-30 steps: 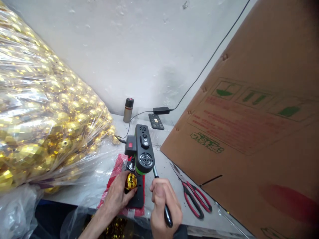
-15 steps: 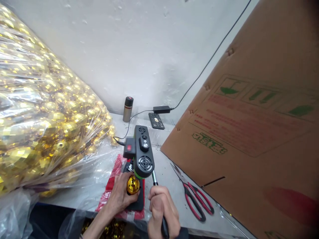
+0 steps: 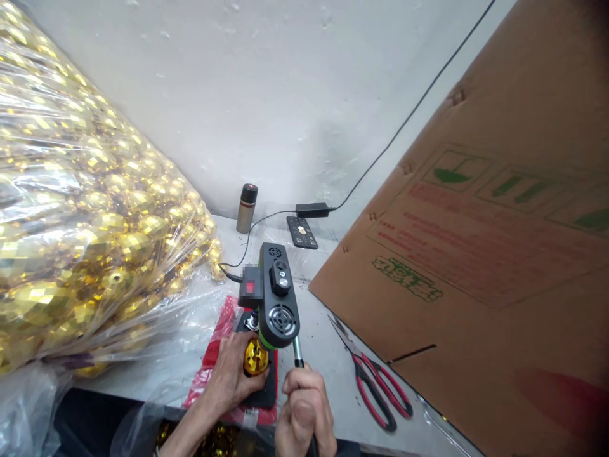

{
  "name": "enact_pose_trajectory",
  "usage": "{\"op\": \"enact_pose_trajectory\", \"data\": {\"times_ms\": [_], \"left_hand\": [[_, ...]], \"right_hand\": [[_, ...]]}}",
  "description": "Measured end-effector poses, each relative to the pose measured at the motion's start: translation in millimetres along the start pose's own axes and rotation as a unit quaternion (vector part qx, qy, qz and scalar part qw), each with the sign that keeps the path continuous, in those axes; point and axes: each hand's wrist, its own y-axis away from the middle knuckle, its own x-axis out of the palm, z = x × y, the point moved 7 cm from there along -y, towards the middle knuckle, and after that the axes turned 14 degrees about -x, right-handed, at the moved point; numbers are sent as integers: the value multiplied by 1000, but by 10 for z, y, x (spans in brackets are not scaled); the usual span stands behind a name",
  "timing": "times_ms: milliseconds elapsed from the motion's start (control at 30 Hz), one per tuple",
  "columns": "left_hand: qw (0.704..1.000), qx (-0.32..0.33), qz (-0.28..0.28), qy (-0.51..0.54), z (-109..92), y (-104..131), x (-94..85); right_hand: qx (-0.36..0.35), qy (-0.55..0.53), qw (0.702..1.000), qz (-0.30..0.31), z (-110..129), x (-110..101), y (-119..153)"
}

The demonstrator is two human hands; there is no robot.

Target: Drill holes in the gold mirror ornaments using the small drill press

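A gold faceted ball (image 3: 255, 357) sits under the front end of a black bench machine (image 3: 280, 295) with round vents and buttons on top. My left hand (image 3: 233, 368) is closed around the ball from the left, its thumb along the near side. On the machine's right, my right hand (image 3: 307, 406) is wrapped round the black grip of a metal lever (image 3: 297, 350). The machine's dark base (image 3: 264, 395) rests on red plastic wrap (image 3: 202, 374); the contact between ball and machine is hidden from above.
A big clear bag of gold balls (image 3: 109, 222) fills the left. Red-handled scissors (image 3: 375, 387) lie right of my right hand, beside a tall cardboard box (image 3: 457, 254). Behind are a bottle (image 3: 246, 209), a phone (image 3: 302, 232) and a cabled power adapter (image 3: 313, 210).
My right hand has moved slightly down and towards me with the lever grip. My left hand stays on the gold ball. The whole view has shifted a little.
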Motion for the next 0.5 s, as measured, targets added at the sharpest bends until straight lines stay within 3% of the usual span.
{"op": "enact_pose_trajectory", "data": {"times_ms": [500], "left_hand": [[1000,0,-1,-13,29,-31,78]], "right_hand": [[-5,-35,999,-15,-116,7,177]]}}
